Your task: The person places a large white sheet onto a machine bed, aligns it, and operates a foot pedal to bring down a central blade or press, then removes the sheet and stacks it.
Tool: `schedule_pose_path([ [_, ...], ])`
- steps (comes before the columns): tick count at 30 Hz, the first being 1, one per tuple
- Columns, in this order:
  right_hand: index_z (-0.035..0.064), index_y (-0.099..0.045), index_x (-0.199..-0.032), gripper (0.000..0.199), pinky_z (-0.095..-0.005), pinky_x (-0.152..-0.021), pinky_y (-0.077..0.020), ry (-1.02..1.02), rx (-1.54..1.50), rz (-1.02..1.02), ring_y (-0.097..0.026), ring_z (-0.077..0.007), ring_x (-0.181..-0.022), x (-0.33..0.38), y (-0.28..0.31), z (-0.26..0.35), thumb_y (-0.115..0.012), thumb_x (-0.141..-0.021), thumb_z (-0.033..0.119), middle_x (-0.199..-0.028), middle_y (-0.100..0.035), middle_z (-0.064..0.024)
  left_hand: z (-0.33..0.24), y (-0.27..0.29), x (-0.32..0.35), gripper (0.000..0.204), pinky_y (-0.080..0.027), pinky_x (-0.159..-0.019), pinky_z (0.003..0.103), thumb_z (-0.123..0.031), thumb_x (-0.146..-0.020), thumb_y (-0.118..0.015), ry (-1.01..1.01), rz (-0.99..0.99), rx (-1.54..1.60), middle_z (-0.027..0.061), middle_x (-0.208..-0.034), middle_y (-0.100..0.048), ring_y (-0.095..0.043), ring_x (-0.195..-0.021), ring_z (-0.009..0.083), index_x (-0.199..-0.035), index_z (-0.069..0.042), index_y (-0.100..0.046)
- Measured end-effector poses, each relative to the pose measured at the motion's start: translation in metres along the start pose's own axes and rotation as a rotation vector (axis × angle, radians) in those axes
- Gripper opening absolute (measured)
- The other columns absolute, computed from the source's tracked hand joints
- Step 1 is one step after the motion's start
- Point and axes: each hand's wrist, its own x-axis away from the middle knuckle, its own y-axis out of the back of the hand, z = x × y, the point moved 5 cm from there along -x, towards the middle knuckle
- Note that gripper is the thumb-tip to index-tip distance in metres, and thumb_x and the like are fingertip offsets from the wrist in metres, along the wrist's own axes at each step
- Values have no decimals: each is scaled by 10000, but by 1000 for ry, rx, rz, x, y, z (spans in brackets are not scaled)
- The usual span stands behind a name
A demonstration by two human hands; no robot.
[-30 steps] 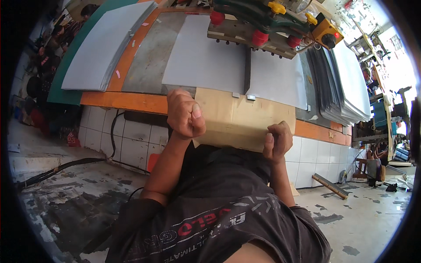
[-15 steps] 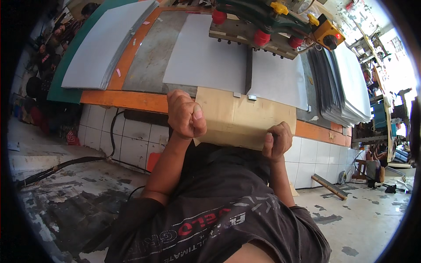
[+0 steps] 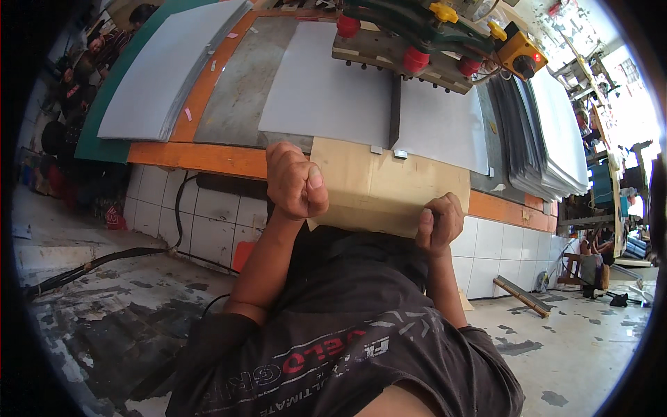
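My left hand [image 3: 298,182] is closed in a fist, its thumb folded against the fingers, in front of the left end of a tan board [image 3: 389,184]. My right hand [image 3: 440,224] is also curled closed, by the board's lower right corner. Nothing shows in either fist, and whether they touch the board is unclear. The board hangs at the table's front edge, toward my lap. Behind it lies a large pale sheet [image 3: 326,87] on a grey metal plate [image 3: 240,94]. A small metal clip [image 3: 399,155] and a dark upright blade-like bar [image 3: 394,115] are at the sheet's front.
A green machine head [image 3: 410,35] with red knobs overhangs the table, beside a yellow control box [image 3: 522,57]. Paper stacks stand left [image 3: 167,69] and right [image 3: 556,125]. The table has an orange edge [image 3: 201,158]. Black cables [image 3: 114,258] cross the floor. People sit far left.
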Motion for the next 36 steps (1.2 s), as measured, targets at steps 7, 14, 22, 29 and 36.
schedule_pose_path([
  [7, 33, -562, -852, 80, -380, -545, -353, -15, 17, -2, -446, -238, -564, -1, 0, 0, -614, -843, 93, -628, -487, -65, 1, 0, 1, 105, -410, -660, 406, -114, -881, -537, 10, 2, -4, 62, -691, -476, -491, -617, 246, -799, -56, -505],
  [14, 29, -566, -852, 63, -387, -540, -360, -52, 20, 2, -457, -240, -560, -4, 0, 4, -620, -848, 61, -656, -508, -78, 3, -5, -6, 97, -412, -691, 416, -116, -879, -551, 46, 64, -29, 76, -704, -493, -507, -649, 270, -813, -51, -522],
  [22, 9, -656, -1170, 256, -413, -813, -493, -529, 145, 205, -614, -309, -901, -57, 0, 0, -649, -920, 68, -955, -603, -132, 6, -49, -19, 341, -411, -1101, 492, -201, -1010, -519, 234, 635, -23, 165, -1289, -638, -574, -1246, 345, -1279, -23, -630],
  [29, 101, -677, -1285, 394, -449, -993, -444, -243, 320, 385, -559, -323, -1199, -72, -27, -14, -661, -892, 92, -1330, -658, -83, 8, -64, -5, 431, -328, -1217, 505, -289, -1077, -445, 238, 913, -141, 75, -1512, -558, -466, -1429, 305, -1436, -103, -596],
  [36, 142, -684, -1288, 378, -450, -995, -428, -274, 398, 412, -550, -309, -1219, -69, -30, -13, -648, -913, 154, -1342, -656, -32, 8, -65, -7, 411, -340, -1204, 507, -310, -1076, -458, 245, 932, -159, 69, -1483, -587, -493, -1392, 308, -1394, -122, -639],
])
